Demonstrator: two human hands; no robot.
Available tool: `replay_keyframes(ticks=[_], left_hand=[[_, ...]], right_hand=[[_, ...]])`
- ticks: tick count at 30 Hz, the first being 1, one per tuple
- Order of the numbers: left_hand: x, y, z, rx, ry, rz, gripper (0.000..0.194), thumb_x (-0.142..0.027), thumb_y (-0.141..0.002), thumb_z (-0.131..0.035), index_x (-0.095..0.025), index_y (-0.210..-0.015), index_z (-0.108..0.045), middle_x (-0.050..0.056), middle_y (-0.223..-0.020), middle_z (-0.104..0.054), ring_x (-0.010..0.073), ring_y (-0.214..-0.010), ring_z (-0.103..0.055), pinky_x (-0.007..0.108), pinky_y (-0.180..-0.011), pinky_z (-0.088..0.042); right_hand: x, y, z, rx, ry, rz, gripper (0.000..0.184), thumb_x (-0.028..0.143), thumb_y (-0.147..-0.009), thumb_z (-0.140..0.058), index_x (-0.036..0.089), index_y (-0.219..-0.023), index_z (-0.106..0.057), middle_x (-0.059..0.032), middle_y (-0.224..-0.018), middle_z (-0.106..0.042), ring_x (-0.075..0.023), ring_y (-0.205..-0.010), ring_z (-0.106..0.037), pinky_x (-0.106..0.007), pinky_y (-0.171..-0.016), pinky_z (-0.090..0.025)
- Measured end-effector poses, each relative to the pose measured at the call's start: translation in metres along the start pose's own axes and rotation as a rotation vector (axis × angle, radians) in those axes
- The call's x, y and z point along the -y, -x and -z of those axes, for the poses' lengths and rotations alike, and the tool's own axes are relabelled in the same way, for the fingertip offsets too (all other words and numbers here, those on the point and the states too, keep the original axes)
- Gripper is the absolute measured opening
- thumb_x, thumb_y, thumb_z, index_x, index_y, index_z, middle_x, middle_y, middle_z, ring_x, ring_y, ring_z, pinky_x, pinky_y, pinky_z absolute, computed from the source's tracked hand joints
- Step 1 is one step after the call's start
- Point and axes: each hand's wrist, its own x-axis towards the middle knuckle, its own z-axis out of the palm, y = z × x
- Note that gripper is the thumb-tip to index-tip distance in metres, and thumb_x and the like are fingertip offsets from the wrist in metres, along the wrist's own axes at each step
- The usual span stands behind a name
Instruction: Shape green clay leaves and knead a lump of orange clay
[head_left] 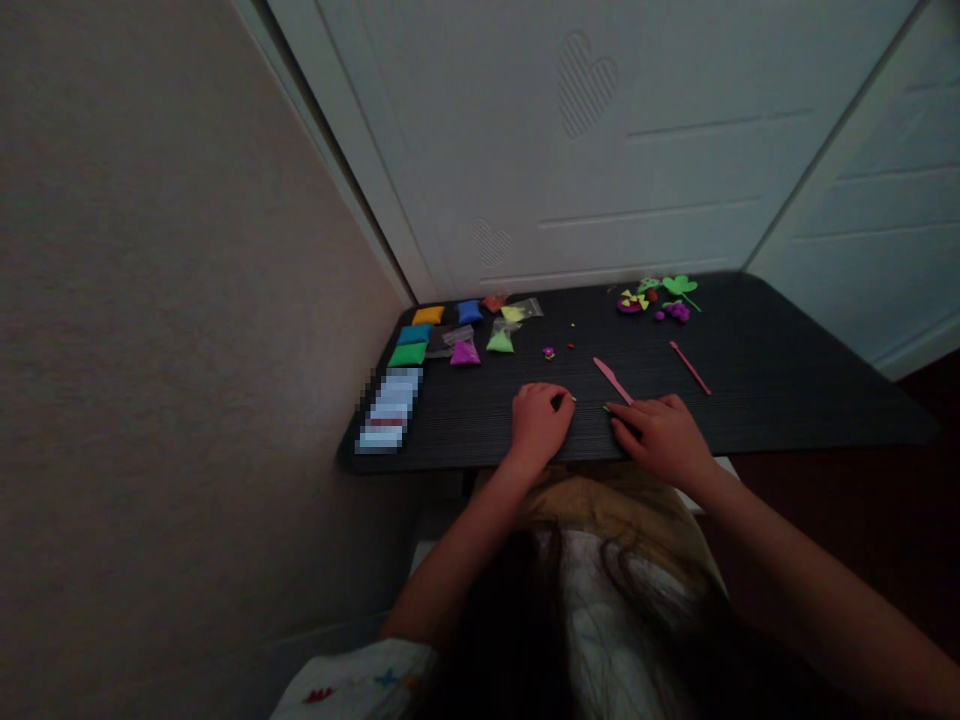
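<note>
My left hand point(541, 420) rests near the table's front edge with its fingers curled, a tiny green bit of clay point(574, 399) showing at the fingertips. To its right, my right hand point(664, 438) has another green bit of clay point(607, 408) at the tip of its index finger, with the thumb close below. Just beyond that hand lies a pink plastic knife point(612, 379), its near end by the fingers. A small purple clay piece point(549, 353) with other colours on it sits ahead of my left hand, beside a tiny red bit point(571, 346).
Several bags of coloured clay, among them a magenta bag point(465, 352) and a green bag point(408, 355), lie at the table's left. A blurred-out phone-like rectangle point(390, 410) is in front of them. A pink stick tool point(690, 368) and purple clay shapes point(678, 312) lie right.
</note>
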Motion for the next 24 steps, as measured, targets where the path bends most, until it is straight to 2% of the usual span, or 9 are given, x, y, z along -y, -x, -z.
replay_keyframes(ticks=[6, 10, 15, 20, 24], left_hand=[[-0.0014, 0.0006, 0.0001, -0.004, 0.007, -0.013, 0.016, -0.026, -0.079, -0.05, -0.02, -0.077, -0.065, 0.0, -0.085, -0.067, 0.0164, -0.087, -0.055, 0.03, -0.083, -0.039], [-0.0021, 0.0008, 0.001, -0.002, 0.01, -0.001, 0.016, -0.026, -0.079, -0.05, -0.02, -0.078, -0.065, 0.0, -0.085, -0.068, 0.0165, -0.088, -0.055, 0.03, -0.083, -0.039], [-0.0013, 0.0007, 0.0002, -0.007, 0.004, -0.016, 0.016, -0.026, -0.079, -0.05, -0.02, -0.078, -0.065, 0.0, -0.085, -0.068, 0.0166, -0.087, -0.055, 0.03, -0.082, -0.039], [-0.0002, 0.0006, -0.0012, -0.011, 0.003, -0.023, 0.016, -0.026, -0.079, -0.05, -0.02, -0.078, -0.065, 0.0, -0.085, -0.068, 0.0163, -0.086, -0.055, 0.03, -0.082, -0.039], [-0.001, 0.0005, 0.0001, -0.004, 0.001, -0.021, 0.016, -0.026, -0.079, -0.05, -0.02, -0.077, -0.065, 0.0, -0.085, -0.068, 0.0162, -0.087, -0.055, 0.029, -0.083, -0.039]], right_hand=[[-0.0013, 0.002, 0.0001, 0.025, -0.017, 0.092, 0.031, 0.033, -0.087, -0.041, 0.024, -0.109, -0.06, -0.0044, -0.089, -0.067, -0.0173, -0.078, -0.058, -0.034, -0.076, -0.028], [-0.001, 0.0022, -0.0004, -0.004, -0.001, 0.011, 0.032, 0.033, -0.087, -0.041, 0.019, -0.109, -0.06, -0.0063, -0.091, -0.067, -0.0181, -0.08, -0.059, -0.035, -0.077, -0.029], [-0.0013, 0.0016, -0.0001, 0.025, -0.032, 0.086, 0.031, 0.033, -0.087, -0.041, 0.024, -0.109, -0.06, -0.003, -0.088, -0.067, -0.017, -0.079, -0.058, -0.034, -0.077, -0.029], [-0.0012, 0.0022, -0.0004, 0.002, -0.023, 0.019, 0.033, 0.032, -0.087, -0.041, 0.019, -0.11, -0.059, -0.0057, -0.09, -0.067, -0.0178, -0.081, -0.058, -0.034, -0.077, -0.029], [-0.0014, 0.0027, -0.0004, 0.019, -0.049, 0.099, 0.03, 0.032, -0.087, -0.041, 0.024, -0.108, -0.061, -0.0033, -0.086, -0.066, -0.0166, -0.078, -0.058, -0.034, -0.076, -0.029]])
